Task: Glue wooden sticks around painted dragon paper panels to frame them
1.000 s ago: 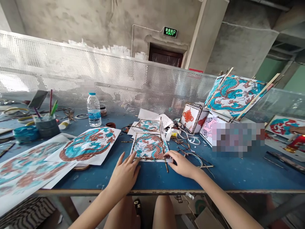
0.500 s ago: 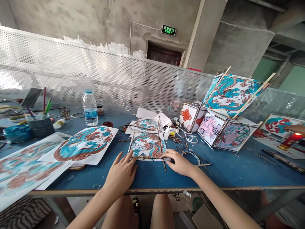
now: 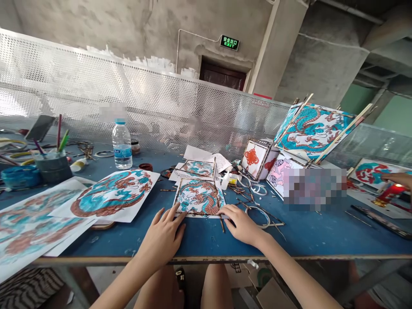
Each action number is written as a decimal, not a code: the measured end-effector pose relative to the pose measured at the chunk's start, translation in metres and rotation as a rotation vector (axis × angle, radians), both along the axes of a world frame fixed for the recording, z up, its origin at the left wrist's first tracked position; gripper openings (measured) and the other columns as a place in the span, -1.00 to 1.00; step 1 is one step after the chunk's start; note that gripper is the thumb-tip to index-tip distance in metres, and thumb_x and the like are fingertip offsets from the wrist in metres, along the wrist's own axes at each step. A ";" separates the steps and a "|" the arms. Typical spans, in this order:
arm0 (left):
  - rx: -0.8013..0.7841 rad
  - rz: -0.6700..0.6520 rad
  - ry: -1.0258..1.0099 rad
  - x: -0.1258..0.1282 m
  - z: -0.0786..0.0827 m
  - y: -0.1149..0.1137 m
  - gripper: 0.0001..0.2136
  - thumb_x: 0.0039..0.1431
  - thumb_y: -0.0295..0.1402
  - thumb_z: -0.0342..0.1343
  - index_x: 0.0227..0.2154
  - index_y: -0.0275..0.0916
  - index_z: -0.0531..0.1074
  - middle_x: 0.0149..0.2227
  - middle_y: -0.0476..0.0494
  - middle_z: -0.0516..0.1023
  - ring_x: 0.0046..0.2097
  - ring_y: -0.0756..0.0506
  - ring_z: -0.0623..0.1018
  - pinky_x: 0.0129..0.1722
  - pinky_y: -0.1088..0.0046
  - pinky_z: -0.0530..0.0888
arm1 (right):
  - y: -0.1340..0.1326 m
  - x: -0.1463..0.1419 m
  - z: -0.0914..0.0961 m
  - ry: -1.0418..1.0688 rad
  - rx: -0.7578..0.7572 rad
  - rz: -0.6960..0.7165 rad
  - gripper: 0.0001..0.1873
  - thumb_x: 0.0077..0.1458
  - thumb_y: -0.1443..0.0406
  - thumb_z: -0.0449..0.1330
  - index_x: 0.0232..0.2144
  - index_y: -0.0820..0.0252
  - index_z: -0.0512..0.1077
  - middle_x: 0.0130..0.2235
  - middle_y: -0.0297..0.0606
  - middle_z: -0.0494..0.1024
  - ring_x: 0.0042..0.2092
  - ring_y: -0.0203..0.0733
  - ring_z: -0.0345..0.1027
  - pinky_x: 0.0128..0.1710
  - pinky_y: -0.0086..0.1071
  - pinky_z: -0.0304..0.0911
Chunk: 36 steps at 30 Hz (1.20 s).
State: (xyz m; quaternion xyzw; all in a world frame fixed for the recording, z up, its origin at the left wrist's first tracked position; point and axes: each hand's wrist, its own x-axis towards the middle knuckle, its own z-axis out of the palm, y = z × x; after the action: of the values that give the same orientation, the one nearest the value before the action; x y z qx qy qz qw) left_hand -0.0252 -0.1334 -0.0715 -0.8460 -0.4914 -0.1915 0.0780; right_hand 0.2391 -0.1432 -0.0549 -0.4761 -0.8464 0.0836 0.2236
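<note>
1. Left hand: palm facing down, fingers spreading apart, fingertips resting at the lower left corner of the dragon picture; not clamping anything visibly.
2. Right hand: fingers curving onto the lower right corner, thumb sitting lower. Pinching or merely pressing? The view isn't showing it, so I can't say.
3. Dragon picture is lying flat in front of the person, between the 2 hands, dark sticks edging it. Hands are probably taking 1 corner each to keep the near stick lined up and the paper from sliding.
4. Loose stick is lying by the right fingertips, pointing toward the person.
5. Glue bottle and white ring are sitting near the picture, likely for easy reach.
6. Round dragon painting is lying off to the left, perhaps to leave working space.
7. Surface: blue tabletop is carrying scraps, a water bottle, a grey cup holding pens or brushes, and a box lantern.
8. Room: perforated metal screen is running behind the table; green exit sign is glowing on a bare wall. Far right, a co-worker's hand is showing above a red light.
</note>
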 end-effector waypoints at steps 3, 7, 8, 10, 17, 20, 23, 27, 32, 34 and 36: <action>0.005 -0.004 -0.011 0.000 -0.001 0.001 -0.61 0.24 -0.25 -0.21 0.04 -0.15 0.36 0.16 -0.20 0.28 0.13 -0.18 0.33 0.16 0.14 0.15 | -0.003 -0.003 0.000 -0.048 0.035 -0.007 -0.62 0.12 0.49 -0.08 -0.07 0.13 0.34 -0.08 -0.18 0.40 -0.01 -0.12 0.22 -0.01 -0.22 0.19; 0.003 -0.021 -0.031 -0.001 -0.002 0.001 -0.62 0.24 -0.27 -0.19 0.03 -0.16 0.37 0.11 -0.22 0.33 0.11 -0.19 0.33 0.16 0.11 0.16 | -0.007 -0.007 0.001 -0.126 0.059 -0.012 -0.61 0.13 0.48 -0.10 -0.05 0.18 0.34 -0.06 -0.14 0.40 -0.01 -0.10 0.22 -0.03 -0.21 0.22; 0.009 -0.021 -0.042 -0.001 -0.002 0.001 -0.63 0.24 -0.27 -0.18 0.02 -0.15 0.38 0.08 -0.22 0.36 0.10 -0.19 0.34 0.15 0.11 0.17 | -0.007 -0.007 0.001 -0.139 0.061 -0.017 -0.61 0.12 0.49 -0.09 -0.05 0.19 0.34 -0.07 -0.13 0.40 -0.01 -0.10 0.22 -0.04 -0.21 0.23; 0.032 -0.021 -0.067 -0.001 -0.002 0.001 -0.65 0.22 -0.28 -0.14 0.00 -0.14 0.40 0.00 -0.21 0.40 0.08 -0.21 0.33 0.13 0.10 0.20 | -0.007 -0.008 0.000 -0.150 0.067 -0.029 -0.60 0.10 0.51 -0.09 -0.05 0.21 0.33 -0.09 -0.13 0.40 -0.03 -0.10 0.23 -0.05 -0.21 0.24; 0.067 -0.030 -0.061 -0.001 -0.001 0.000 -0.66 0.21 -0.28 -0.10 -0.01 -0.15 0.41 -0.13 -0.20 0.42 0.02 -0.22 0.33 0.12 0.08 0.19 | -0.006 -0.008 -0.006 -0.144 0.095 -0.056 -0.58 0.07 0.53 -0.07 -0.05 0.21 0.32 -0.09 -0.16 0.40 -0.03 -0.13 0.22 -0.05 -0.24 0.24; 0.060 -0.033 -0.068 -0.002 -0.002 0.001 -0.66 0.21 -0.29 -0.11 0.00 -0.13 0.40 -0.14 -0.18 0.41 0.00 -0.20 0.34 0.12 0.08 0.19 | -0.006 -0.008 -0.006 -0.158 0.093 -0.060 -0.58 0.06 0.53 -0.07 -0.06 0.20 0.33 -0.09 -0.16 0.40 -0.02 -0.13 0.22 -0.04 -0.25 0.23; 0.060 -0.037 -0.079 -0.003 -0.002 0.000 -0.66 0.21 -0.29 -0.11 0.01 -0.12 0.39 -0.13 -0.18 0.41 -0.01 -0.19 0.35 0.13 0.09 0.18 | -0.006 -0.008 -0.006 -0.165 0.086 -0.064 -0.57 0.04 0.54 -0.07 -0.06 0.21 0.33 -0.09 -0.16 0.40 -0.02 -0.14 0.21 -0.02 -0.25 0.22; 0.057 -0.035 -0.077 -0.002 -0.001 -0.001 -0.66 0.21 -0.29 -0.12 -0.01 -0.13 0.39 -0.15 -0.17 0.41 -0.01 -0.19 0.35 0.14 0.09 0.17 | -0.007 -0.010 -0.005 -0.170 0.078 -0.075 -0.57 0.03 0.54 -0.06 -0.07 0.21 0.33 -0.09 -0.17 0.40 -0.02 -0.15 0.21 -0.02 -0.27 0.22; 0.080 -0.036 -0.090 -0.002 -0.002 -0.001 -0.68 0.21 -0.28 -0.12 -0.04 -0.15 0.39 -0.14 -0.15 0.42 -0.01 -0.17 0.36 0.14 0.10 0.16 | -0.008 -0.012 -0.004 -0.190 0.081 -0.089 -0.60 0.05 0.53 -0.07 -0.08 0.23 0.33 -0.09 -0.16 0.40 -0.02 -0.15 0.21 -0.03 -0.28 0.23; 0.077 -0.036 -0.085 -0.002 -0.003 -0.001 -0.69 0.21 -0.28 -0.12 -0.05 -0.17 0.39 -0.13 -0.16 0.43 -0.01 -0.17 0.36 0.14 0.11 0.16 | -0.008 -0.012 -0.003 -0.203 0.086 -0.092 -0.61 0.06 0.53 -0.07 -0.09 0.24 0.34 -0.09 -0.15 0.40 -0.03 -0.14 0.22 -0.03 -0.28 0.22; 0.069 -0.041 -0.082 -0.003 -0.003 -0.001 -0.69 0.21 -0.29 -0.11 -0.06 -0.20 0.39 -0.13 -0.16 0.43 0.00 -0.17 0.35 0.14 0.12 0.16 | -0.009 -0.012 -0.003 -0.210 0.091 -0.088 -0.62 0.06 0.53 -0.07 -0.10 0.24 0.34 -0.09 -0.16 0.41 -0.03 -0.14 0.22 -0.03 -0.28 0.22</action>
State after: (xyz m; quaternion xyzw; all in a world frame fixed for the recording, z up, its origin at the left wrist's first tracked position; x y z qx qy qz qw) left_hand -0.0280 -0.1345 -0.0742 -0.8441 -0.4699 -0.2444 0.0829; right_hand 0.2268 -0.1519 -0.0581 -0.5082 -0.8464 -0.0154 0.1585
